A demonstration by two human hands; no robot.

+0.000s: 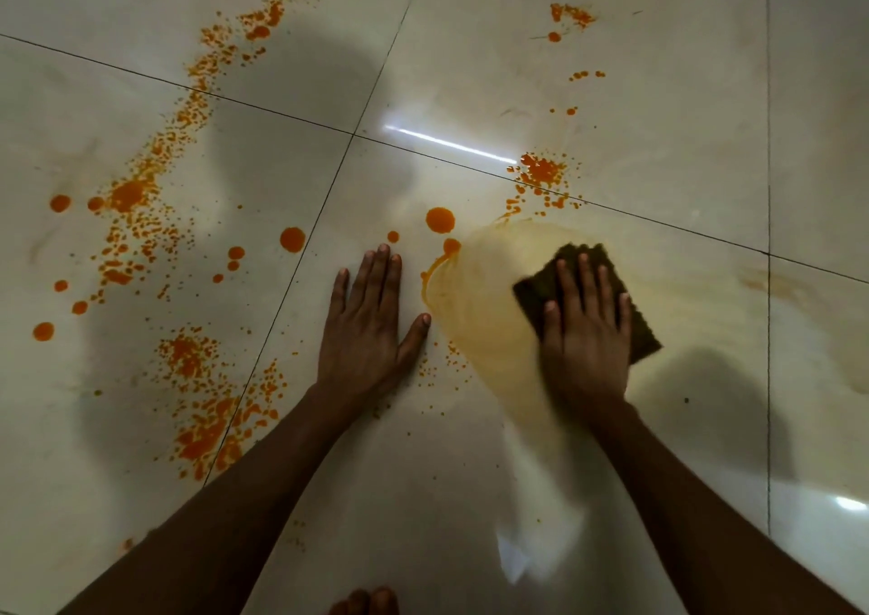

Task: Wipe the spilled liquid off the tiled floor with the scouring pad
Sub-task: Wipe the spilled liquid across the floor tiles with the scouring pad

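Under the right hand (585,327), the scouring pad (611,280).

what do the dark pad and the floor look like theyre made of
Scouring pad: seemingly coarse, matte abrasive fibre; its dark surface is rough and gives no shine. Tiled floor: likely glazed ceramic or polished stone, pale and glossy; it mirrors a bright light streak and has thin dark joints between large squares.

A strip of light (451,143) reflects off the glossy surface near center, shadows (301,73) spread around it, and bare toes (364,603) meet the bottom edge.
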